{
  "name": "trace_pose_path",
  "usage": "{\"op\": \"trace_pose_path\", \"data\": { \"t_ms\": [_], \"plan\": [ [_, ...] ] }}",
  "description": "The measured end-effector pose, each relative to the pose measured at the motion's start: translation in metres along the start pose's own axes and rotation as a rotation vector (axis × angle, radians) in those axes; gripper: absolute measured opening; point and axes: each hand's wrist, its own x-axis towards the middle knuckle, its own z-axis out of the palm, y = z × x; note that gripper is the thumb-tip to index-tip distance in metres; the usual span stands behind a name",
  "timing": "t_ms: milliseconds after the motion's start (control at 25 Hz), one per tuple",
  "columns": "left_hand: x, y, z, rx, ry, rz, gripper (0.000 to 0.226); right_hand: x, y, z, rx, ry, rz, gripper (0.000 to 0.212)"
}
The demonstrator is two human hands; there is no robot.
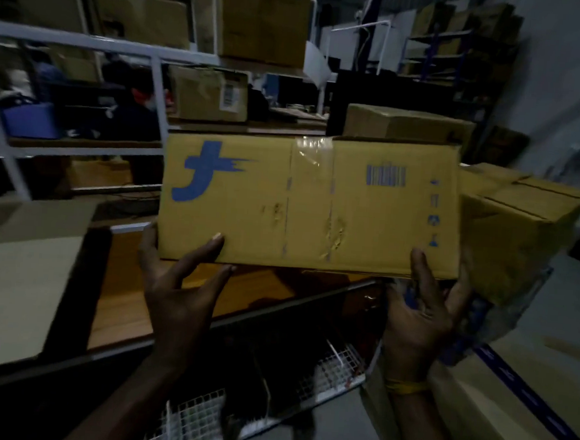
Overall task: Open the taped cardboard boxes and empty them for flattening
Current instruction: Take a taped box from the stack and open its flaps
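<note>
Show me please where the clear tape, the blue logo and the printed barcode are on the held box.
clear tape (313,152), head view, on its shiny upper part.
blue logo (201,170), head view, on its thick middle stroke.
printed barcode (386,175), head view, on its centre bars.

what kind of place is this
Probably a warehouse or stockroom: metal shelving stacked with cardboard boxes, more boxes beside the work spot, and both hands holding up a taped box printed with a barcode.

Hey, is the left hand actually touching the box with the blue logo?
Touching. The head view shows the left hand with its thumb lying on the box's front face near the lower left corner, fingers reaching behind and under the bottom edge.
</note>
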Motion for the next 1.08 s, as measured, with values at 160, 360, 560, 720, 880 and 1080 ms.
{"op": "trace_pose_path", "data": {
  "t_ms": [160,360,560,720,880,1080],
  "plan": [
    [-0.006,-0.018,-0.034,0.151,0.034,-0.012,0.044,-0.033,0.017,0.036,0.04,-0.126,0.127,0.066],
    [0.015,-0.048,-0.049,0.204,0.027,-0.115,0.04,-0.039,0.013,0.088,0.043,-0.286,0.242,0.061],
    [0.076,-0.056,-0.039,0.348,0.031,-0.161,0.042,-0.003,0.023,0.145,0.012,-0.327,0.244,0.056],
    [0.135,-0.071,-0.02,0.63,-0.049,-0.228,0.041,0.038,0.03,0.192,-0.051,-0.331,0.237,0.051],
    [0.171,-0.107,-0.003,0.782,-0.081,-0.16,0.056,0.051,0.046,0.235,-0.021,-0.33,0.232,0.05],
    [0.171,-0.178,0.011,0.664,-0.029,-0.099,0.085,0.043,0.059,0.272,0.022,-0.266,0.178,0.084]
  ]
}}
